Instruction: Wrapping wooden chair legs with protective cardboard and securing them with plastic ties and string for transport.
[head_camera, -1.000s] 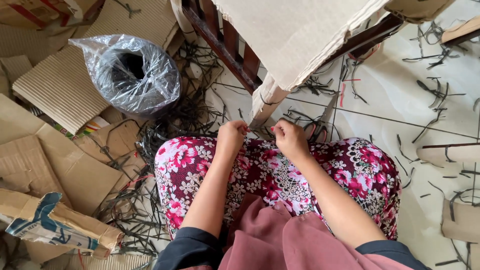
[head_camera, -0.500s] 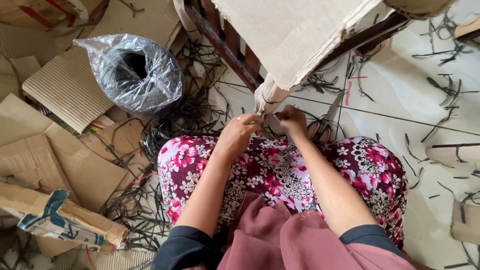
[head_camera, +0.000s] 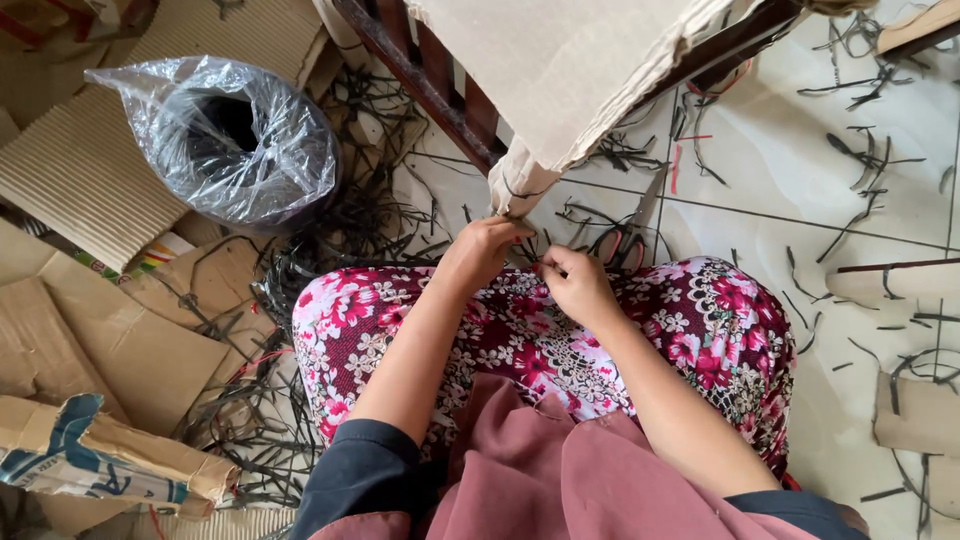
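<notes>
Pinching the lower corner of the cardboard stack (head_camera: 520, 185) at frame centre, left hand (head_camera: 480, 250) stays clamped; right hand (head_camera: 575, 285) is closed on a thin dark strip (head_camera: 545, 262).

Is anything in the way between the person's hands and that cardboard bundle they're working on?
Nothing visible. The left hand already touches the lower end of the cardboard bundle, and the right hand sits just beside it over the floral lap, with open space between.

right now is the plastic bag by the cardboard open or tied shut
Open: the bag mouth gapes upward, showing a dark hollow inside, with no knot in view.
</notes>
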